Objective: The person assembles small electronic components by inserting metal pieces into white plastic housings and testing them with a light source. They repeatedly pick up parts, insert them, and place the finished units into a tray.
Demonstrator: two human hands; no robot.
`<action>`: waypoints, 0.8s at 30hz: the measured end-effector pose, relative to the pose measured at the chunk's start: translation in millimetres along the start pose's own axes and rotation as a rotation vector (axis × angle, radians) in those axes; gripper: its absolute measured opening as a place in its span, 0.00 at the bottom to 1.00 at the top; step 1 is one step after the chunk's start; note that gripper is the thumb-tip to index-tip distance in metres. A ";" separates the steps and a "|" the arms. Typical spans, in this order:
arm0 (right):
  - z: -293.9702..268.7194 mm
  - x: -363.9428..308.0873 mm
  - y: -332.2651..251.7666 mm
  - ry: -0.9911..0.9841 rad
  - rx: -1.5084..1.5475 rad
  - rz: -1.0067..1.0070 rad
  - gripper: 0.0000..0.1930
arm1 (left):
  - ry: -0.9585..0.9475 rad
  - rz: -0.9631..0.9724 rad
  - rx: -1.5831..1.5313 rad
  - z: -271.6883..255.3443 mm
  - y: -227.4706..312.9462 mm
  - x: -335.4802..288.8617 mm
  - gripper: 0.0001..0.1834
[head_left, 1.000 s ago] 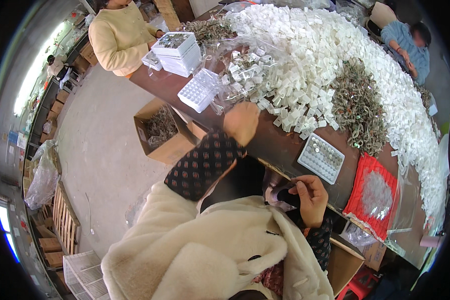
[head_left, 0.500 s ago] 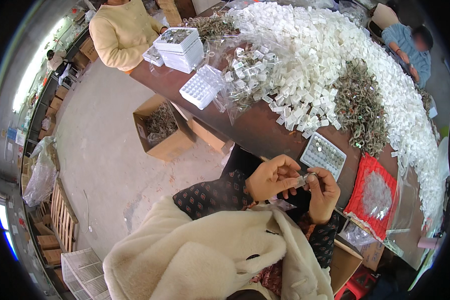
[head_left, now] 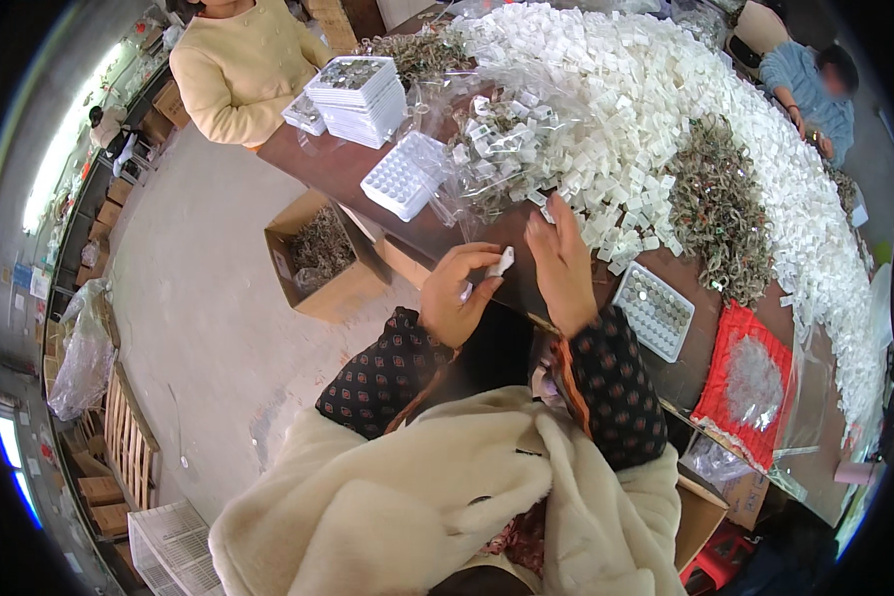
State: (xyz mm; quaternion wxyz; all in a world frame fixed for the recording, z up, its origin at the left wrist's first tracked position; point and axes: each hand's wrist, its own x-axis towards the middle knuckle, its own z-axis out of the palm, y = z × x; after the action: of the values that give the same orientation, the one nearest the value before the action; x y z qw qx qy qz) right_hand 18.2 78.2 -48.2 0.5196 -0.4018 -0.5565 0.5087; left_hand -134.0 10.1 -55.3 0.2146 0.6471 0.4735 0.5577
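Observation:
A small white plastic piece [head_left: 505, 261] is pinched between the thumb and fingers of my left hand [head_left: 455, 295], just past the near table edge. My right hand [head_left: 563, 270] reaches over the table, its fingers drawn together at the near side of a heap of clear-white plastic pieces [head_left: 606, 149]. Something small and pale shows at those fingertips, too small to name. To the right of my right hand lies a white tray [head_left: 654, 343] with several round silver discs in its pockets.
Tangled strips with small metallic-looking parts [head_left: 715, 214] lie against the heap. A red cloth [head_left: 745, 397] holds clear plastic bits. Stacked white trays [head_left: 358, 104] and a single tray [head_left: 404, 179] stand farther left, near a person in yellow [head_left: 233, 74]. An open carton [head_left: 318, 268] sits below the table.
My hands have moved apart and to the left, away from where they met near the disc tray. My right hand now reaches to the heap; my left keeps a white piece.

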 end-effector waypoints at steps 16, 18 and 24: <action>46.8 77.4 25.5 0.088 -0.261 0.180 0.25 | -0.097 -0.322 -0.005 -27.5 -63.2 54.5 0.13; 50.8 77.3 25.4 0.110 -0.278 0.166 0.23 | -0.091 -0.316 -0.010 -30.1 -68.0 55.6 0.12; 53.6 80.7 27.1 0.125 -0.446 0.005 0.24 | -0.120 -0.193 0.139 -38.5 -86.6 55.7 0.13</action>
State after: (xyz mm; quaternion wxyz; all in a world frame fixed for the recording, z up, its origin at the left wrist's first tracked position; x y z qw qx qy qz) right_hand -48.0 153.3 -58.1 0.4499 -0.5389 -0.6211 0.3486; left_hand -205.9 87.6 -85.2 0.2498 0.6440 0.5574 0.4606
